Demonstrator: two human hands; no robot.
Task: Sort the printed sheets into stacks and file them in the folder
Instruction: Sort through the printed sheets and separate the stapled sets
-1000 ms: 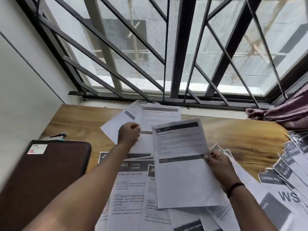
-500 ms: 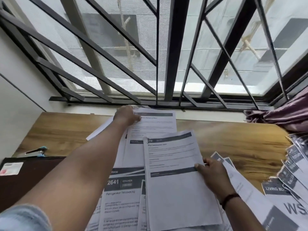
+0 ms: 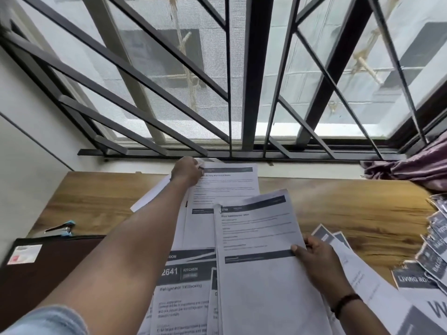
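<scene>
Nearest: right hand (image 3: 319, 259), thumb over the right edge of a sheet (image 3: 263, 257), fingers curled beneath, clamped on it and holding it above the spread. Under and around it, loose sheets (image 3: 183, 286) overlapping on the desk (image 3: 350, 213), one headed "2641 KITCHEN". At near left, a dark folder (image 3: 48, 267), closed and flat, a stapler (image 3: 63, 229) just beyond its far edge. At right, a fan of labels (image 3: 435, 252), partly cut by the frame.

Farther: left hand (image 3: 187, 171), arm fully stretched, fingers curled at the top-left corner of a far stack (image 3: 225, 187) lying against the window sill; whether pinching a sheet or only pressing it, cannot tell. Farthest: window grille (image 3: 256, 81), purple cloth (image 3: 411, 168) at right.

Key relation: held sheet's long axis running near-to-far, tilted slightly right; far stack lying straight ahead of it and slightly left, long axis about parallel, near end touching or overlapped by the held sheet's far edge. Right hand nearer to the held sheet, left hand already on the stack. Probable step: adding the held sheet to the far stack, needing a forward slide and a small turn to square the edges.
</scene>
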